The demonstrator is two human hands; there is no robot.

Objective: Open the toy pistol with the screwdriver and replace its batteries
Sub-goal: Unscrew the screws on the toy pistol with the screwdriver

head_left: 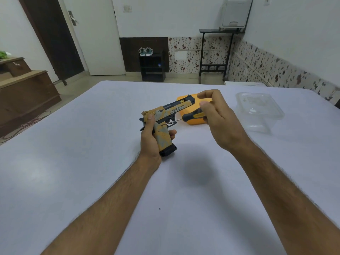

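While the left hand [150, 138] grips the pistol [165, 122] steady above the counter [92, 162], the right hand [215, 115] pinches the screwdriver [193, 115], tip at a grip screw.

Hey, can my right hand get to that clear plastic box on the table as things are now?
Probably yes, but not freely: nothing lies between the right hand and the clear plastic box beside it, but its fingers hold the screwdriver.
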